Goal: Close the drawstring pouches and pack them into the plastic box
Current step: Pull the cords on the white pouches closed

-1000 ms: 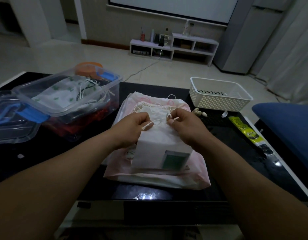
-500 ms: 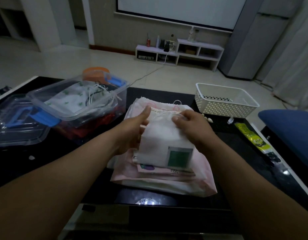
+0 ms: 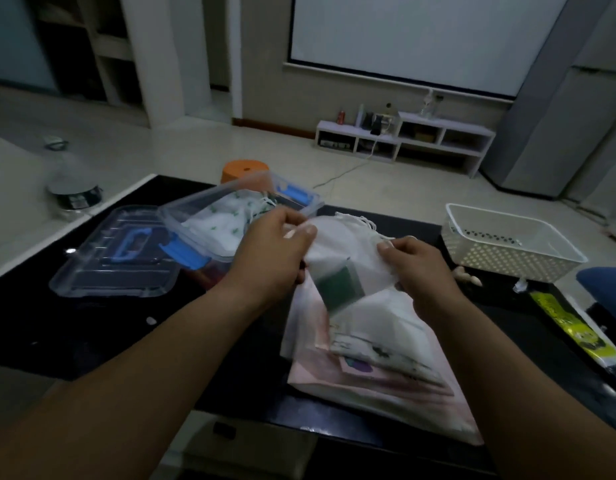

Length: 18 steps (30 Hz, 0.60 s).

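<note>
A white fabric drawstring pouch with a green square patch is held tilted over a stack of pale pouches on the black tabletop. Its edges are pinched in the closed grips of the left hand and right hand. The clear blue-latched plastic box is located just beyond the left hand.

matt white cloth pouch, clear glossy plastic box
</note>
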Available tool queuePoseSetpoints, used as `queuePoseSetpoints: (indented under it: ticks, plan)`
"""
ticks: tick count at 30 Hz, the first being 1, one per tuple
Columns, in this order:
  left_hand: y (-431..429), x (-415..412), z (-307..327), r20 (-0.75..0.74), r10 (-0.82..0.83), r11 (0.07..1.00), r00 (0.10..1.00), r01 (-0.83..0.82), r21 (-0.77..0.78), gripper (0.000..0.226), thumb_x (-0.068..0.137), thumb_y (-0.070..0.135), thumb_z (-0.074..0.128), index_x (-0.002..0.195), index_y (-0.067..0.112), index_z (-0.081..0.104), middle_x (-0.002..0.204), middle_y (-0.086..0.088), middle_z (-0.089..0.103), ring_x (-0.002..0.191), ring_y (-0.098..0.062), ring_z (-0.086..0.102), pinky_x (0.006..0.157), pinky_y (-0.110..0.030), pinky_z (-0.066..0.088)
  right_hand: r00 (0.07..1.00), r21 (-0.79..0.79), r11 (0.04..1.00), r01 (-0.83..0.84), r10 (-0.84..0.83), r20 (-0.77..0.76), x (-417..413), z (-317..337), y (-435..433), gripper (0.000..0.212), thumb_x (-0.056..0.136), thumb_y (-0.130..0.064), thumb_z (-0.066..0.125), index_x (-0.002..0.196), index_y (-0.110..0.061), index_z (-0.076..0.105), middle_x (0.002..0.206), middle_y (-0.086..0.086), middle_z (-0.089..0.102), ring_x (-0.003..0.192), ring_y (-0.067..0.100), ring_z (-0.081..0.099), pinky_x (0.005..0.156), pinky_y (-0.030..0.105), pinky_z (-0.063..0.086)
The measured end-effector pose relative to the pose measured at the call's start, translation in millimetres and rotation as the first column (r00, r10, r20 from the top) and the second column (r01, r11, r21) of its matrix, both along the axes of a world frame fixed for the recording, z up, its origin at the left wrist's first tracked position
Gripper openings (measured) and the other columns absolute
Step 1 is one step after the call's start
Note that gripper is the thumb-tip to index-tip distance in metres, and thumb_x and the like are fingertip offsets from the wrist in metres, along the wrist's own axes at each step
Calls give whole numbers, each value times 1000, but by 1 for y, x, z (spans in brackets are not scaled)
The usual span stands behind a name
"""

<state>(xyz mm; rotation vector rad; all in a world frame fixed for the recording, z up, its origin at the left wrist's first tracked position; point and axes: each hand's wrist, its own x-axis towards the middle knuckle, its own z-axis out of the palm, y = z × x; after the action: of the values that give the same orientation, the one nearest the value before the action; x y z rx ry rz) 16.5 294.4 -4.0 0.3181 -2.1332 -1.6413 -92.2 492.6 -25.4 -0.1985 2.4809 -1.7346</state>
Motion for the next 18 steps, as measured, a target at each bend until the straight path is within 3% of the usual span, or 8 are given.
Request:
queuePoseSetpoints:
  ticks: [3,6,8,9,11,14,16,18]
  plan:
    - [-45,-1,8,-146,205,977,968,-211,-30,8,100,28,64,107,28,61,100,3,68,73,-17,65,60,-32,53,997,1,998,-58,58,-46,-4,13,-50,18,99,-34,67,102,-17,72,100,7,73,87,24,68,71,37,56]
    - [-98,-8,12,-182,416,908,891,-395,140,19,100,20,64,118,17,57,100,-6,66,56,-14,61,52,-29,48,992,-7,999,-41,40,-118,-20,26,-115,18,93,-32,73,89,-15,74,87,9,74,76,24,68,74,46,62]
    - [-123,-11,10,-171,502,858,848,-465,218,27,100,20,64,125,17,55,104,-9,64,67,-15,67,61,-30,54,986,3,999,-45,45,-161,-33,34,-153,16,92,-33,72,85,-18,73,82,6,72,74,25,71,77,49,63]
    - [-133,-13,7,-174,541,840,823,-518,160,30,99,21,65,127,20,55,113,-8,62,83,-18,69,73,-31,57,981,26,998,-57,60,-187,-40,37,-170,16,93,-32,70,88,-18,71,83,5,72,71,24,71,73,45,63]
    - [-141,-16,-3,-179,553,793,814,-580,-187,36,95,22,66,129,24,58,133,-6,51,112,-22,60,98,-35,51,959,133,990,-51,86,-271,-56,40,-195,14,97,-28,67,92,-15,69,85,3,69,66,18,68,57,31,55]
    - [-135,-23,-15,31,355,694,934,-241,-679,26,98,32,59,121,24,67,132,-7,61,120,-30,57,107,-45,44,928,521,853,2,192,-318,-79,34,-211,11,93,-27,62,92,-17,67,89,5,69,75,22,65,61,28,46]
    - [-126,-25,-17,274,284,632,919,35,-774,31,103,43,47,105,23,71,115,-8,71,111,-32,63,104,-45,43,920,760,648,42,271,-282,-84,28,-214,20,90,-28,63,106,-15,63,109,11,67,93,31,63,74,36,48]
    - [-123,-26,-16,306,283,624,909,67,-779,37,104,45,43,99,20,71,108,-9,72,105,-34,64,95,-41,46,854,843,517,146,364,-372,-83,25,-219,41,90,-27,62,128,-16,54,128,15,56,115,37,54,91,45,45]
